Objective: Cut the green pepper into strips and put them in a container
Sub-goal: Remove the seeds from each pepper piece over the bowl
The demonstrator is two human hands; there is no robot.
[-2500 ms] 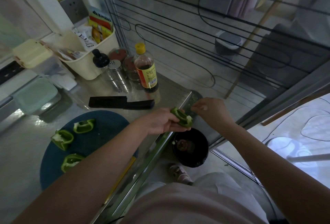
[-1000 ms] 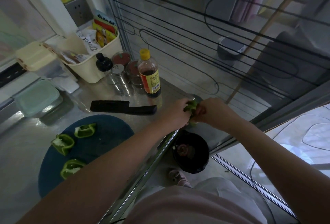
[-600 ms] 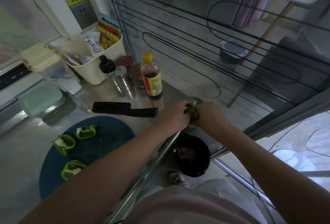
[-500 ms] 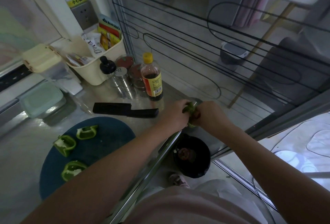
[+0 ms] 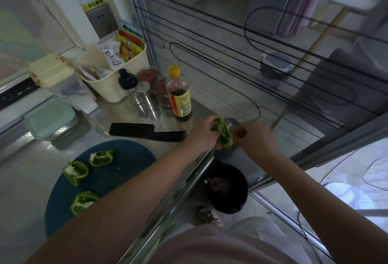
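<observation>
A: L hand (image 5: pixel 202 135), what's gripped?
B: A curved, glossy green pepper piece (image 5: pixel 223 134). The L fingers are curled round its left side. The piece is held in the air, hollow side turned toward the R hand (image 5: pixel 255 139).
A: R fingers?
B: Curled, tips bunched right at the piece's right edge. Whether anything is pinched there can't be told; too small, too dim.
A: What's seen below the fingers?
B: A round black bin (image 5: pixel 226 198) on the floor, w/ dark reddish scraps inside. It's set under both hands, nearer the body, beside the edge of the shiny steel counter (image 5: pixel 21 179).
A: Rest of the pepper?
B: Three pcs, well left of the L fingers, are laid apart on a round dark-blue cutting board (image 5: pixel 130 158): far chunk (image 5: pixel 102 157), left chunk (image 5: pixel 76 172), near chunk (image 5: pixel 83 201). Pale pith is seen inside them.
A: Knife?
B: A black cleaver w/ black handle (image 5: pixel 147 131) is laid flat on the counter just left of the L knuckles, handle end closest to them, untouched.
A: Container?
B: A clear rectangular box w/ pale green lid (image 5: pixel 50 118) is parked far left of the fingers, beyond the board, lid on.
A: Beyond the fingers?
B: A brown sauce bottle w/ yellow cap (image 5: pixel 179 95) is stood upright just past the L fingertips, spice jars (image 5: pixel 162 91) beside it.
</observation>
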